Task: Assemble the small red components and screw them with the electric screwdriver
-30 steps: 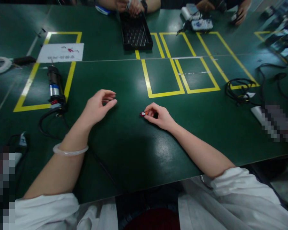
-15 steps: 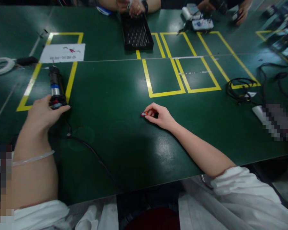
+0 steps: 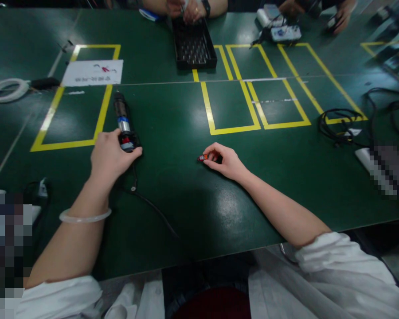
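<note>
My left hand (image 3: 111, 153) is wrapped round the rear end of an electric screwdriver (image 3: 122, 116), a dark cylinder with a blue and silver band, its tip pointing to the far side. A black cord (image 3: 151, 206) trails from it towards the near edge. Between the thumb and fingers of my right hand (image 3: 224, 160) is a small red and orange piece (image 3: 202, 157), shaped somewhat like a tiny toy car. It is held low over the green table (image 3: 173, 177); whether it touches the surface I cannot tell.
Yellow tape outlines (image 3: 236, 131) mark the table. A printed white sheet (image 3: 91, 73) lies back left, near a coiled white cable (image 3: 7, 91). Across the table a person's hands work above a black tray (image 3: 195, 46). Coiled black cable (image 3: 339, 119) and a power strip (image 3: 286, 33) are to the right.
My left hand has moved right with the electric screwdriver, out of the taped rectangle on the left. The right hand keeps its pinch on the small piece, nearly unmoved; the view shifted slightly.
</note>
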Demonstrator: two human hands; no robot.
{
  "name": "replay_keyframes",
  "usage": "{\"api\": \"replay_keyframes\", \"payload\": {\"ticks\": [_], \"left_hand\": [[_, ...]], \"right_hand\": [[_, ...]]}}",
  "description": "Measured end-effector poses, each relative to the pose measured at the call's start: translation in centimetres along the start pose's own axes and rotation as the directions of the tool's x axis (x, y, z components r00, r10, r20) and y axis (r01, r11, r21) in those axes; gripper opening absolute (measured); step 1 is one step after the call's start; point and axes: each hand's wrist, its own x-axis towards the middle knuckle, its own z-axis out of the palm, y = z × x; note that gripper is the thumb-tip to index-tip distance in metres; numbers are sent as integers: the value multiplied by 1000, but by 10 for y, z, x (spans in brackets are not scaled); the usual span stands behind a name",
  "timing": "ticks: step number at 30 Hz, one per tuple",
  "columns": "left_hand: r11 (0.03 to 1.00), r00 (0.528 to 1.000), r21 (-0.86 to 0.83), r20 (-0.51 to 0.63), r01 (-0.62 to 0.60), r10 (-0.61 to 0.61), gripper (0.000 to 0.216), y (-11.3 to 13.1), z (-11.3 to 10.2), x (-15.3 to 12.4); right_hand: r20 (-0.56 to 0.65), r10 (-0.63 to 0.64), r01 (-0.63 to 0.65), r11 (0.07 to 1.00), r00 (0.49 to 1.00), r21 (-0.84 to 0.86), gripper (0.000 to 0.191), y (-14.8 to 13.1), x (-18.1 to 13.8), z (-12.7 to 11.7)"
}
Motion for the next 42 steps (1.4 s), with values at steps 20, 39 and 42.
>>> {"api": "replay_keyframes", "payload": {"ticks": [20, 39, 42], "left_hand": [[919, 919, -59, 30, -390, 392, 66, 144, 31, -39], [923, 925, -92, 36, -373, 378, 70, 141, 32, -40], [924, 927, -91, 35, -370, 375, 70, 142, 32, -41]], "right_hand": [[-108, -16, -3, 984, 994, -177, 13, 4, 0, 2], [-46, -128, 121, 984, 991, -134, 7, 2, 0, -3], [-42, -99, 94, 989, 994, -118, 6, 4, 0, -1]]}}
